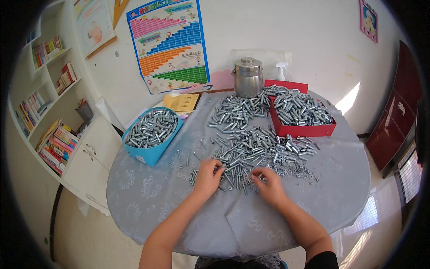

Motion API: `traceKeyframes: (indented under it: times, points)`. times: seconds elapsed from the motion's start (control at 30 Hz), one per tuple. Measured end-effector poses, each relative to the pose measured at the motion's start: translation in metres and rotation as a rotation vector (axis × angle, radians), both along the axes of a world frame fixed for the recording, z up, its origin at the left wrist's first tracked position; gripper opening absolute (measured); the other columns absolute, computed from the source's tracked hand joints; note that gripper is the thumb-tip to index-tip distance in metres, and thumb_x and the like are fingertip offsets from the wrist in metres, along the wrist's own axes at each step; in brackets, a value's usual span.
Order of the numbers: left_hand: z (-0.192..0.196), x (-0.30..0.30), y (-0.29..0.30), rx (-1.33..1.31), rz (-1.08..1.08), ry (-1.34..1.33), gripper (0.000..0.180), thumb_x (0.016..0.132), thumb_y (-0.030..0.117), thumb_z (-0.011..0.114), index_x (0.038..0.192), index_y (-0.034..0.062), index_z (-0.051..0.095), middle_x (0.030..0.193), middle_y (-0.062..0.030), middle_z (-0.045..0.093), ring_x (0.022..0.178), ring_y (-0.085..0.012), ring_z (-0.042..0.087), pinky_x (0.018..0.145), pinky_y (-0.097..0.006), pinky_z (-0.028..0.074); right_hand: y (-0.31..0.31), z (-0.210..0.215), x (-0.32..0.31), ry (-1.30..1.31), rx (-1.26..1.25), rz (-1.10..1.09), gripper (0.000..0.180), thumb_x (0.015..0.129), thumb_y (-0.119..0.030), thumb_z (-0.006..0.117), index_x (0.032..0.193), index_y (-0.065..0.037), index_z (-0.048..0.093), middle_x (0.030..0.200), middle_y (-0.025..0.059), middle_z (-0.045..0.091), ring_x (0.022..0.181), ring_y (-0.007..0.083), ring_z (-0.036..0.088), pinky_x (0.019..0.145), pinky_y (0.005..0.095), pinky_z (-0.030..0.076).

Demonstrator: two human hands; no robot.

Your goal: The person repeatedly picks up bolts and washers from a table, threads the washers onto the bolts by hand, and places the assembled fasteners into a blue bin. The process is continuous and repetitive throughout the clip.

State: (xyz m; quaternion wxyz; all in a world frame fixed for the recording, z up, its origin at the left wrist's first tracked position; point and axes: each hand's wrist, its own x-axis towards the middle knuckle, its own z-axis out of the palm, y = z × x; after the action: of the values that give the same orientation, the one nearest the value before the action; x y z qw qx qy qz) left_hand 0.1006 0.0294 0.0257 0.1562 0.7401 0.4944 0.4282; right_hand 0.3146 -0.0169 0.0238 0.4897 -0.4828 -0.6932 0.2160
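A heap of silvery metal bolts and sleeves [251, 145] spreads over the middle of the table, with small nuts and washers [295, 170] scattered along its near and right edges. At the heap's near left edge is my left hand [208, 179], its thumb and fingers curled together in a pinch. Whatever sits between those fingertips is too small to make out. My right hand [269, 184] is a short way to the right, also pinched, over the nuts and loose bolts at the near edge. Its fingertips hide what they hold, if anything. The two hands are apart.
A blue bin [166, 142] full of metal fasteners stands at the left. At the back right, a red box [302, 131] holds more, beside a steel canister [248, 78] and a spray bottle [281, 71]. Grey cloth [148, 201] covers the round table. A bookshelf [67, 89] lines the left wall.
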Motion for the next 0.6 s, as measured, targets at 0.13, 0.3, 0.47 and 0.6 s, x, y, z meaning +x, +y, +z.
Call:
traceKeyframes:
  times: [0.13,0.3,0.47,0.6]
  points:
    - [-0.004,0.009,-0.037,-0.265,-0.100,-0.193,0.015,0.078,0.007,0.063,0.091,0.0015,0.056,0.078,-0.0032,0.059,0.068,-0.0099,0.052,0.062,-0.024,0.042,-0.001,0.004,-0.003,0.177,-0.044,-0.028,0.016,0.077,-0.008,0.063,0.092,-0.003,0.060,0.082,0.0074,0.062,0.071,0.0162,0.058,0.064,0.0268,0.045]
    - [-0.013,0.020,-0.056,-0.397,-0.181,-0.340,0.014,0.080,0.005,0.061,0.092,0.0021,0.056,0.081,-0.0011,0.059,0.069,-0.0060,0.051,0.061,-0.020,0.041,-0.004,0.005,-0.006,0.176,0.073,0.019,0.017,0.076,-0.005,0.065,0.092,-0.003,0.061,0.083,0.0074,0.062,0.073,0.0152,0.058,0.064,0.0257,0.045]
    - [-0.014,0.021,-0.058,-0.428,-0.196,-0.413,0.015,0.079,0.004,0.061,0.093,0.0028,0.055,0.081,0.0000,0.058,0.068,-0.0048,0.049,0.060,-0.019,0.039,-0.005,0.005,-0.008,0.136,0.018,0.058,0.017,0.075,-0.005,0.065,0.092,-0.003,0.061,0.084,0.0077,0.062,0.074,0.0158,0.059,0.065,0.0261,0.046]
    - [-0.020,0.019,-0.058,-0.414,-0.209,-0.394,0.014,0.080,0.004,0.061,0.093,0.0028,0.055,0.080,0.0002,0.057,0.067,-0.0046,0.049,0.060,-0.019,0.039,-0.011,0.014,-0.012,0.100,-0.035,0.096,0.017,0.075,-0.006,0.066,0.092,-0.003,0.062,0.085,0.0088,0.061,0.078,0.0192,0.059,0.071,0.0291,0.046]
